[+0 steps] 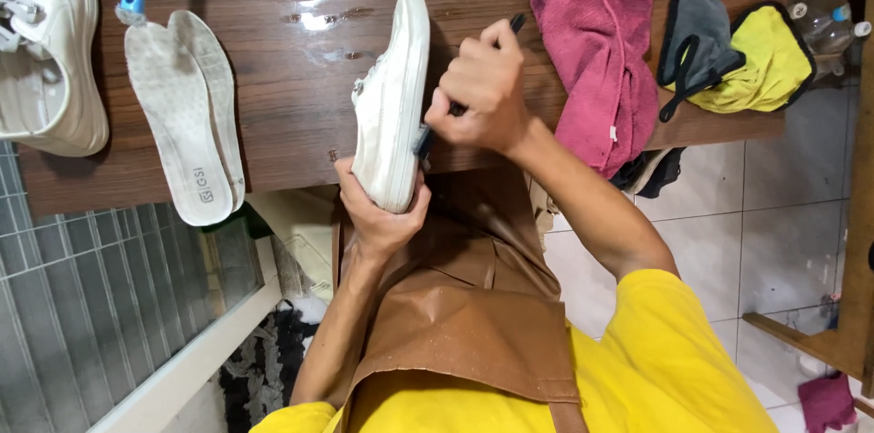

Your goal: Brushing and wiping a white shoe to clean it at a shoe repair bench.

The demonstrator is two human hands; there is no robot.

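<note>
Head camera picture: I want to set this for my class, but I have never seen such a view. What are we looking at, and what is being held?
The camera sits on a person's head and looks down, so the picture shows their own two hands. The left hand grips a white shoe on its side at the edge of a wooden table. The right hand presses a small dark-handled brush against its sole. On the table lie two insoles, another white shoe, a pink cloth and a yellow and grey cloth.

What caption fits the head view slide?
Left hand steadies white canvas sneaker on wooden table; right hand scrubs its sole with small dark brush.
</note>
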